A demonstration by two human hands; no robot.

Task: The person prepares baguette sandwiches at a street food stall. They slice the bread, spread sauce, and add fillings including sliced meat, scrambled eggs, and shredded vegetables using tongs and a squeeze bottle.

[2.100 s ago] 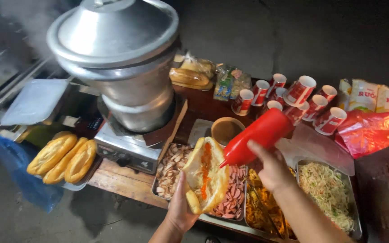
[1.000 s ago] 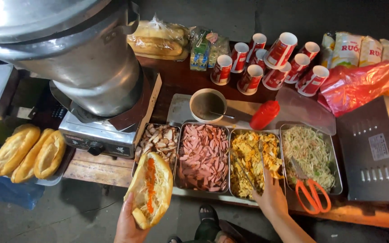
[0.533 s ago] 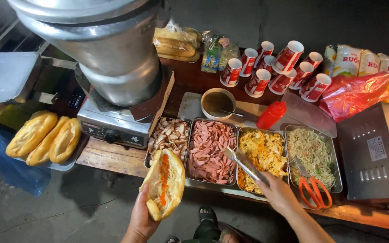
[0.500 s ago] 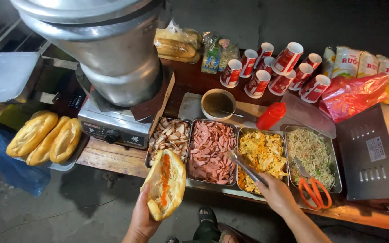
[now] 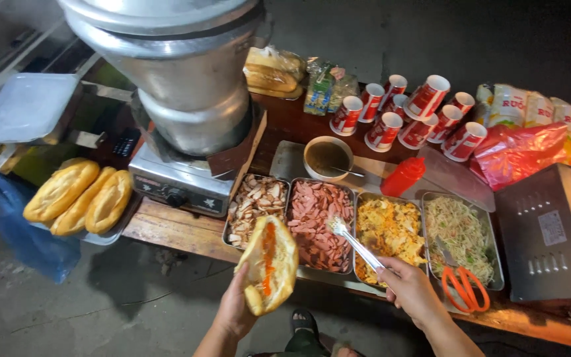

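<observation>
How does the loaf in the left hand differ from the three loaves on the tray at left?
The held loaf is split open, with orange-red sauce and pale filling; the three tray loaves are whole and closed. The left hand holds the held loaf up, while the tray loaves lie side by side. All are golden, oblong crusty rolls.

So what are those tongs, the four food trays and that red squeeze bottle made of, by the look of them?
The tongs in the right hand look like bare polished metal: silvery, with bright glints. The food trays seem to be thin steel or aluminium, with dull grey shiny rims. The red squeeze bottle looks like soft plastic, smooth, evenly coloured and slightly glossy, though that is a guess from its look.
</observation>
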